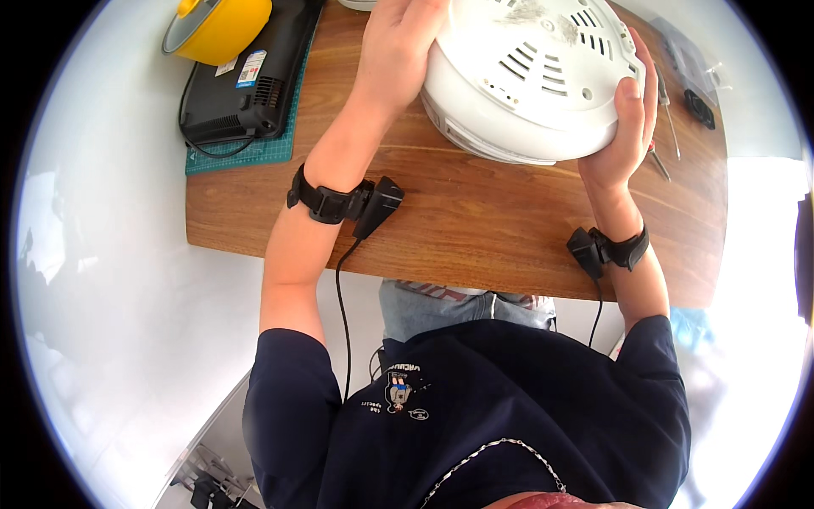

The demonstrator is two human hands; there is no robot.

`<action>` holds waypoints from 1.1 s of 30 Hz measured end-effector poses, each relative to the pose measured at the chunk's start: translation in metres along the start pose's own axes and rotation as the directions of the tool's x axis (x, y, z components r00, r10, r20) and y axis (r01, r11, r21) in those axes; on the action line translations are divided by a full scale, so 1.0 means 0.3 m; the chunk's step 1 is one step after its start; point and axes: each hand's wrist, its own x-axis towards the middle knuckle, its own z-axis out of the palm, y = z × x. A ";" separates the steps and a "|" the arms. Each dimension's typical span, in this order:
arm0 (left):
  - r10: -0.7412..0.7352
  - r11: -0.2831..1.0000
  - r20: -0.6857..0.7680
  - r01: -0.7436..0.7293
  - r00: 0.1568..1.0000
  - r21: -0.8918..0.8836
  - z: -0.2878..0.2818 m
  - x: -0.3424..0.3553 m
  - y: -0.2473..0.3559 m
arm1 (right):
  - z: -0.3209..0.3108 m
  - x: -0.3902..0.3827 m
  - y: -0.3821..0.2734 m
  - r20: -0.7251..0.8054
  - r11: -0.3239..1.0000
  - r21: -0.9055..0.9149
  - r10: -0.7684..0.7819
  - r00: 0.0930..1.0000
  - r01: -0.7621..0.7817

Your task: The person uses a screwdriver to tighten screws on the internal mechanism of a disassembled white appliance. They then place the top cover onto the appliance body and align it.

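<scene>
A round white appliance (517, 127), with vent slots and a grey smudge on the face turned up toward me, is held tilted above the wooden table. It looks like the underside of a rice cooker, and its far edge is cut off by the top of the view. My left hand (405, 53) grips its left side, the fingertips partly out of sight. On the opposite side my right hand (623, 127) wraps round the rim, with the thumb on the slotted face. Black straps with small devices and cables sit on both my wrists.
At the far left, a yellow pot (222, 32) rests on a black appliance (225, 114) with a cord, over a green cutting mat (287, 151). Screwdrivers (671, 125), a small black object (699, 109) and clear plastic (683, 53) lie on the right of the table (475, 229).
</scene>
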 end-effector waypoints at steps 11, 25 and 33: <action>0.008 1.000 0.020 -0.007 1.000 -0.008 -0.014 0.001 -0.015 | -0.014 -0.002 0.014 0.000 1.000 -0.006 -0.020 1.000 0.020; -0.026 0.989 0.051 0.033 0.998 -0.145 -0.012 0.003 -0.014 | -0.022 -0.003 0.023 0.050 0.996 0.056 -0.066 0.997 0.063; -0.200 0.976 0.022 0.201 0.980 -0.090 -0.020 0.016 0.043 | -0.012 -0.002 0.006 0.024 0.999 -0.032 -0.012 1.000 0.013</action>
